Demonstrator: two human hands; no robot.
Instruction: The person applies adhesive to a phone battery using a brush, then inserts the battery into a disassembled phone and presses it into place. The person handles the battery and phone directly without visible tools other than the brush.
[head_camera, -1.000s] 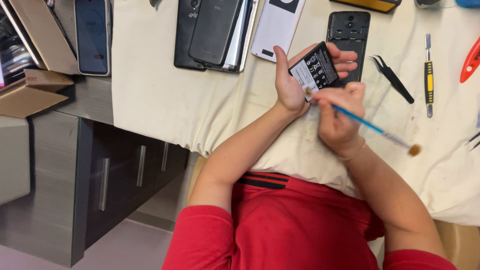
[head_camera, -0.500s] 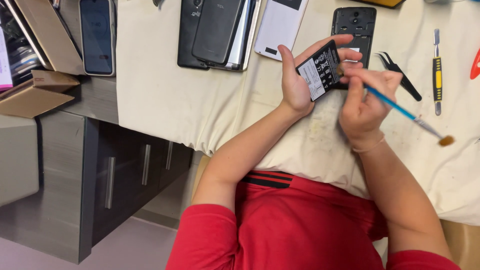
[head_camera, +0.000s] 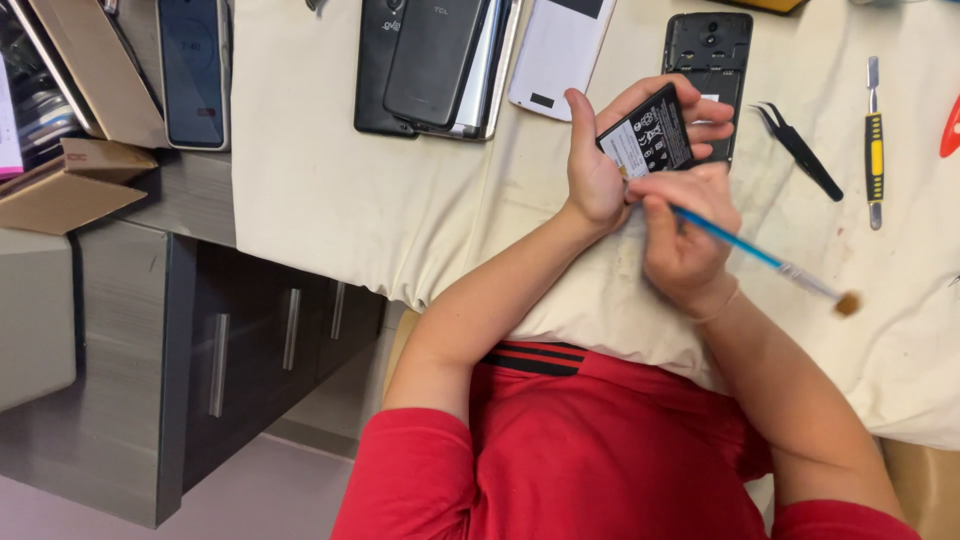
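Observation:
My left hand (head_camera: 610, 150) grips a black phone battery (head_camera: 650, 135) with a white label, held tilted above a cream cloth (head_camera: 330, 200). My right hand (head_camera: 685, 235) is closed around a thin blue paintbrush (head_camera: 760, 255), whose handle end meets the battery's lower edge and whose brown bristles point out to the right. Just behind the battery lies an opened dark phone (head_camera: 708, 50) with its back cover off.
On the cloth lie a stack of dark phones (head_camera: 430, 65), a white phone back (head_camera: 560, 55), black tweezers (head_camera: 800, 150) and a yellow-handled pry tool (head_camera: 874, 140). Another phone (head_camera: 193, 70) and cardboard boxes (head_camera: 60, 185) sit on the grey drawer cabinet (head_camera: 160, 370) at left.
Both hands stayed together around the battery. The brush in my right hand swung slightly, its bristle end dropping lower on the right; the camera view shifted a little.

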